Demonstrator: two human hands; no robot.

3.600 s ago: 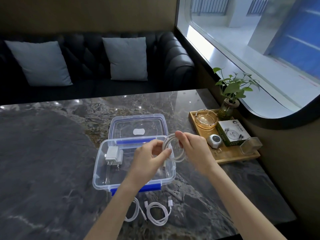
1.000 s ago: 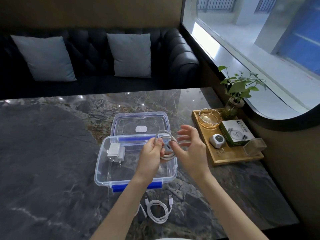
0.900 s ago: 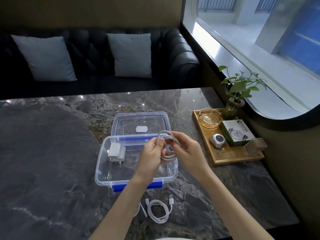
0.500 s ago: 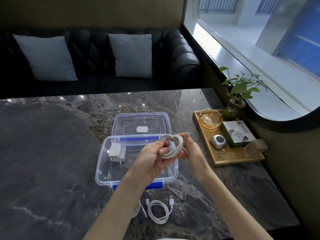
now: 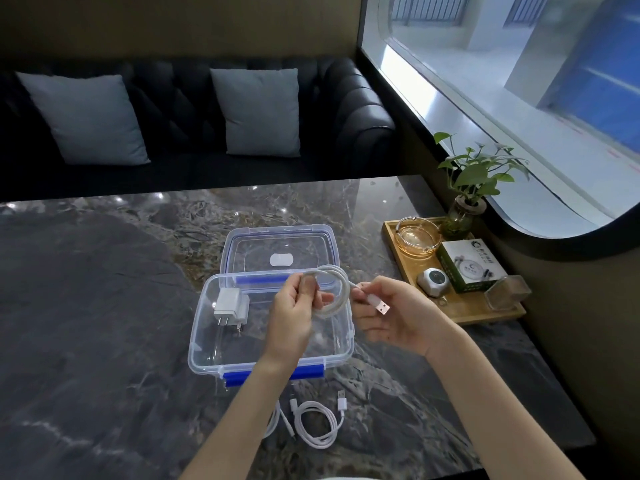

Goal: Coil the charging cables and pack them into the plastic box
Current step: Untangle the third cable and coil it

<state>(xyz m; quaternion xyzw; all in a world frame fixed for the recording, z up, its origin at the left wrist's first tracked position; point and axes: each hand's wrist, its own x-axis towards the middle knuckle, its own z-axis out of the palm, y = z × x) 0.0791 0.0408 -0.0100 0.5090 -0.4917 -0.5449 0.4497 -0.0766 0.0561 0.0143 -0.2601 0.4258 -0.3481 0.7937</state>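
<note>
A white cable wound into a loop hangs in the air at the centre of the frame, above the right half of an open clear plastic box. The left hand has its fingers closed on the loop's left side, thumb on top. The right hand, just to the right, is closed on the cable's loose end, and the USB plug sticks out over its palm.

Inside the box, toward its left side, a white charger lies with its prongs pointing toward the bottom of the frame. The box's lid is folded back flat on the table behind it, and a blue latch runs along the box's near edge.

Below the box, at lower centre, a second white cable lies coiled on the dark marble table, with part of another cable just left of it, half hidden by the left forearm.

At the right, well apart from the box, a wooden tray holds a glass ashtray, a small green-edged carton and a potted plant.
</note>
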